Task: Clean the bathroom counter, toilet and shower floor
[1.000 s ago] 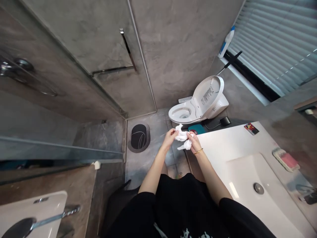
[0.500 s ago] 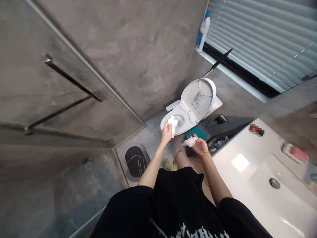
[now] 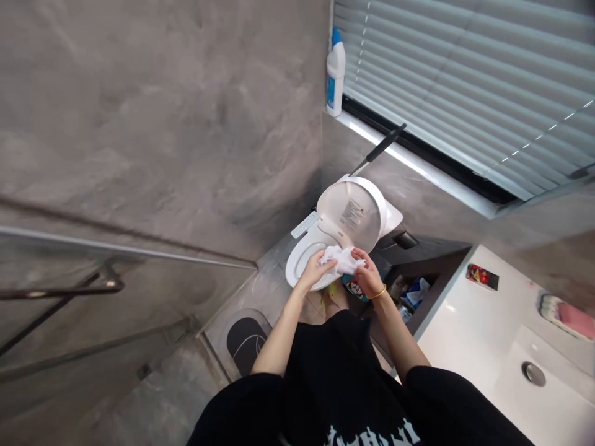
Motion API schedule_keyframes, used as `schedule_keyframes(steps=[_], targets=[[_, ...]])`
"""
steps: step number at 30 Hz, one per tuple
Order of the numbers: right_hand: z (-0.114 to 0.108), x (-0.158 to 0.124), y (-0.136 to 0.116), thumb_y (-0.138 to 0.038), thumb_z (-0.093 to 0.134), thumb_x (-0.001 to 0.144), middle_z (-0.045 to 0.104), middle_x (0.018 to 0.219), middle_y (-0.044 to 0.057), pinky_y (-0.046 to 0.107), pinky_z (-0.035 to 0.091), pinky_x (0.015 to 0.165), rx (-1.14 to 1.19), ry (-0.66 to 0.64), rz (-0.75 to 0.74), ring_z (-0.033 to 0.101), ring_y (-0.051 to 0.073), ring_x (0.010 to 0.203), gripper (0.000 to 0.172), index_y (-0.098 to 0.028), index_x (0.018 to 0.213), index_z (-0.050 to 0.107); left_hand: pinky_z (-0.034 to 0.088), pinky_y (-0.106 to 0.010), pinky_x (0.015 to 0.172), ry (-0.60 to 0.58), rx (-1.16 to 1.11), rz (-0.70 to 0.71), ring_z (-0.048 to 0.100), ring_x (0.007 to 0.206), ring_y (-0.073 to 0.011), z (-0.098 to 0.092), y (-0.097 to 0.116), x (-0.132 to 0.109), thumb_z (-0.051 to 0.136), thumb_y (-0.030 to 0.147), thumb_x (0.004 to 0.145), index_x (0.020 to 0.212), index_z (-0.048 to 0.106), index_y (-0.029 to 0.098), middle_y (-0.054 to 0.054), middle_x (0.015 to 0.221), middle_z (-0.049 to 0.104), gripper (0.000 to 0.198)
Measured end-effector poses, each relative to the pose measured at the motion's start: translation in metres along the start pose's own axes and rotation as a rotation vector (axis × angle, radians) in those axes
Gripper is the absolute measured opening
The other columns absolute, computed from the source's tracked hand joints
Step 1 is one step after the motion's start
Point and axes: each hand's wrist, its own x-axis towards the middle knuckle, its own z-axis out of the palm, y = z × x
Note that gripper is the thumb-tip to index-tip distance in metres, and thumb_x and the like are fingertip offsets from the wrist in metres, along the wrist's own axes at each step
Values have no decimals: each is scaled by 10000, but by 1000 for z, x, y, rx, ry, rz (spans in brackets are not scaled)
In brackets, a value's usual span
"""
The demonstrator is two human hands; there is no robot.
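Observation:
Both my hands hold a crumpled white tissue [image 3: 341, 259] out in front of me. My left hand [image 3: 317, 271] grips its left side and my right hand [image 3: 367, 276], with a gold bangle at the wrist, grips its right side. The tissue hangs above the seat of a white toilet [image 3: 297, 266] whose lid [image 3: 352, 215] stands raised. I wear a black top.
A white and blue bottle [image 3: 335, 73] stands on the window ledge by the blinds. A black-handled brush [image 3: 380, 147] leans behind the toilet. The white counter with a sink [image 3: 469, 328] is at the right. A dark oval mat [image 3: 244, 337] lies on the floor by the glass shower screen.
My hands were apart, each with a wad of tissue; now they have come together on one bunch. The view has turned right and nearer to the toilet.

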Motion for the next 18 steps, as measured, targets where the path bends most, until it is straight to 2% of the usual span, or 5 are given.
schedule_keyframes(steps=[3,5,9,13,18], targets=[[-6,29,-18,-141,678,528,673,777,-25,218,473,630,-21,38,61,563,104,656,271,-202,791,653,452,-244,758,148,54,90,607,813,-157,2,13,33,717,491,726,974,638,130,-47,893,676,446],[-10,41,-27,-181,724,553,651,763,-40,229,479,641,11,-20,135,558,98,646,311,-216,857,668,439,-236,743,181,121,131,588,790,-147,6,19,50,681,482,766,929,620,141,-31,856,654,383],[-15,52,-35,-339,827,598,648,773,-18,259,480,649,-124,-96,209,583,125,675,387,-207,929,680,429,-232,713,68,223,141,560,754,-137,10,30,73,637,470,812,904,595,155,-8,815,619,331],[-21,55,-44,-449,852,591,560,602,-38,234,400,569,-303,104,-12,489,98,566,386,-183,635,576,399,-231,631,-31,315,65,514,662,-128,-3,35,94,670,479,773,812,587,156,10,721,578,336],[-13,50,-63,-433,828,629,483,534,-77,198,315,460,-192,257,-161,391,70,468,342,-213,742,591,386,-232,609,-184,367,-13,516,641,-129,-26,39,115,728,470,712,801,620,141,4,695,591,357]])
